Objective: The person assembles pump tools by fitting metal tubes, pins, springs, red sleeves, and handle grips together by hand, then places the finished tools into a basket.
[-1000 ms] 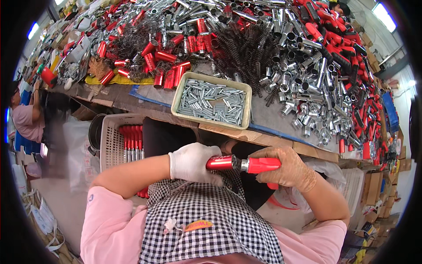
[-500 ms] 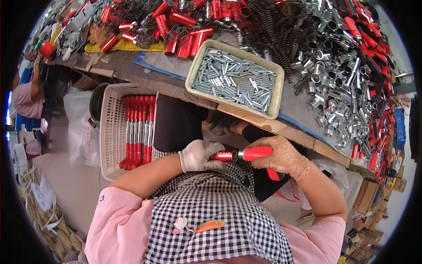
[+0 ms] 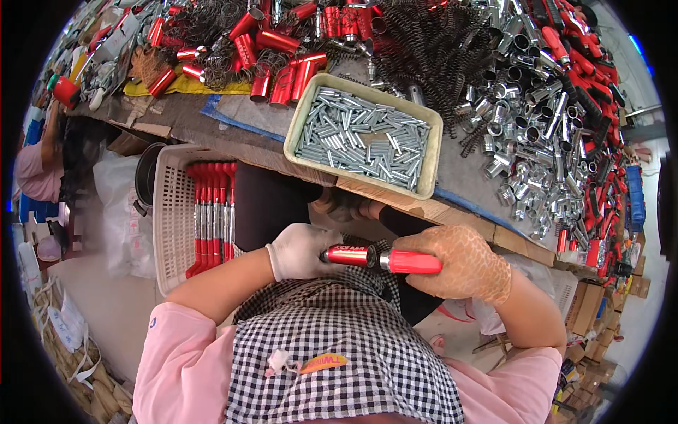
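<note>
Red tool (image 3: 381, 258) gripped btwn both hands, horizontal.

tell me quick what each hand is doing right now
left hand: closed on the shiny metallic end of the red tool
right hand: closed on the tool's matte red end

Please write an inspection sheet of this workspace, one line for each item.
Surface: wooden workbench, crowded.
Job's things: red tube joined end to end with red handle.
Clutter: tray of small metal pins; black springs; silver sleeves; red tubes.
Hands: left hand, white glove, grips the tube; right hand, tan glove, grips the handle.
Cables: nothing seen.
Surroundings: white basket of red tools; another person at left.
</note>
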A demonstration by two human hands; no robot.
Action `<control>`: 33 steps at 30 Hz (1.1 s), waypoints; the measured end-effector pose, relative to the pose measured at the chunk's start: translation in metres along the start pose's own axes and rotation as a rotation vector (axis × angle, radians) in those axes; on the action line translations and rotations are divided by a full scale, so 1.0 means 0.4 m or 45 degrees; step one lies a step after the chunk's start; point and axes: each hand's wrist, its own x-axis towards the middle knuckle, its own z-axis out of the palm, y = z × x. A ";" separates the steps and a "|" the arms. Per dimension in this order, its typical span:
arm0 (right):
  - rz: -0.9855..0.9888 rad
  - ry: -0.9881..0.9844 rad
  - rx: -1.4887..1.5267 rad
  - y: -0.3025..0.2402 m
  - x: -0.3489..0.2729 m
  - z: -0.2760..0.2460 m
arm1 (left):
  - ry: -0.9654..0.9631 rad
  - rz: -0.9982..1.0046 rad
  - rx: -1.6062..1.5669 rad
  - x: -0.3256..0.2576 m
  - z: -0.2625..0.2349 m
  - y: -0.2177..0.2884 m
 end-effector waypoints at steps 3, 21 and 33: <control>0.001 0.054 0.273 0.006 -0.040 -0.019 | 0.042 0.152 -0.027 0.017 -0.034 0.006; -0.317 -0.262 1.022 -0.028 -0.111 -0.001 | 0.516 0.675 0.054 0.076 -0.054 0.072; -0.111 -0.596 1.531 -0.013 -0.137 0.029 | 0.587 0.779 0.409 0.083 -0.096 0.113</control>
